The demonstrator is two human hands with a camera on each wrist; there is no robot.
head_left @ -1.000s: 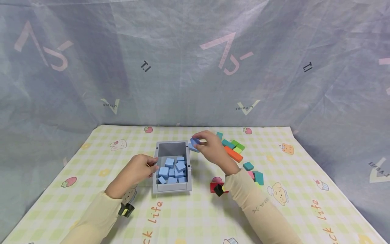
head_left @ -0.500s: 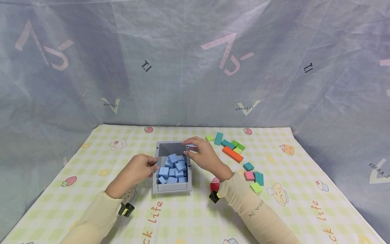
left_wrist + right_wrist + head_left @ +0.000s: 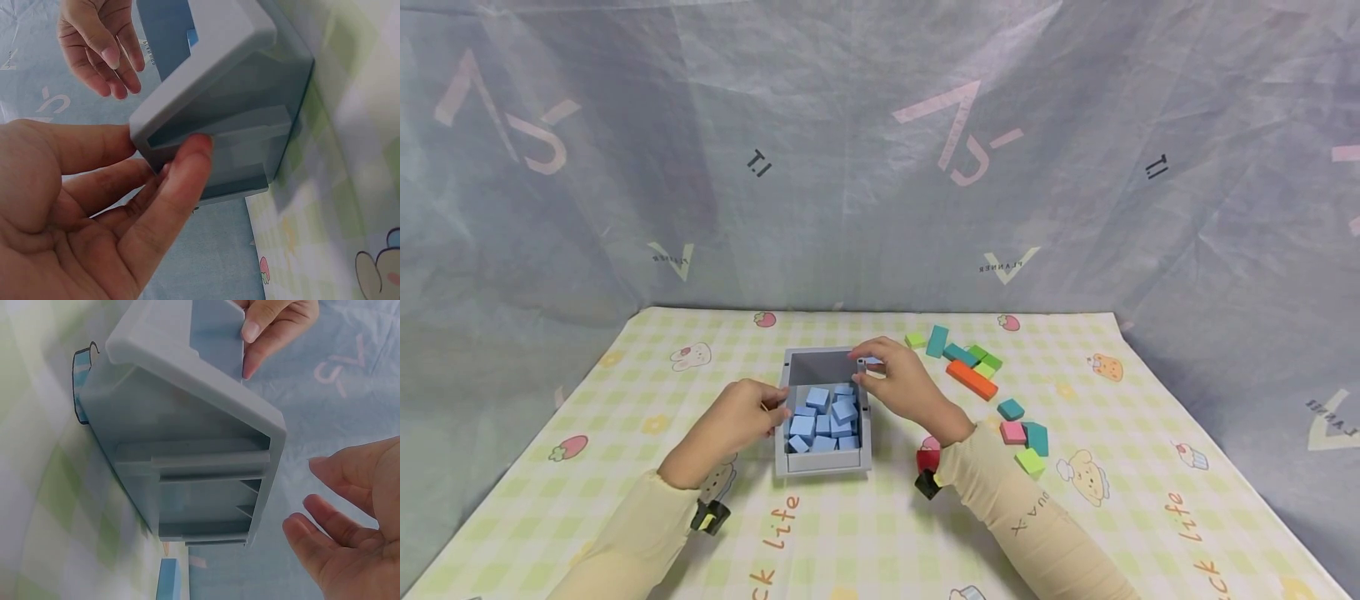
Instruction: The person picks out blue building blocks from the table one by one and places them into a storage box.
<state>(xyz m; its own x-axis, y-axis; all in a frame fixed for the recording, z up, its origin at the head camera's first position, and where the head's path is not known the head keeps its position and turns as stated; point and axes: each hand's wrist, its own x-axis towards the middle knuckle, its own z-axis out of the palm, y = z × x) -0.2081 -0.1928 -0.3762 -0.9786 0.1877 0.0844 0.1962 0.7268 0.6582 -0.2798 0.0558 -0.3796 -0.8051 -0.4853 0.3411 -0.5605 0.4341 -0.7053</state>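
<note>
A grey plastic box (image 3: 823, 464) stands on the tablecloth, with several light blue blocks (image 3: 802, 427) inside. My left hand (image 3: 747, 415) grips its left rim; in the left wrist view the thumb and fingers pinch the edge of the box (image 3: 206, 81). At the far right corner of the box is my right hand (image 3: 901, 379), its fingers loosely bent and spread. In the right wrist view that right hand (image 3: 350, 515) holds nothing and stands apart from the box wall. Another blue block (image 3: 167, 578) lies on the cloth beside the box, partly hidden by the right hand in the head view.
Right of the box lie loose blocks: an orange bar (image 3: 972, 379), teal ones (image 3: 937, 342), green ones (image 3: 987, 357), a pink one (image 3: 1012, 432) and a lime one (image 3: 1030, 462). A red block (image 3: 927, 461) shows by the right wrist. A grey-blue curtain (image 3: 880, 167) hangs behind the table.
My right hand has moved left to the box and let go of a blue block, which dropped in and now rests among the others. The left hand has stayed on the rim.
</note>
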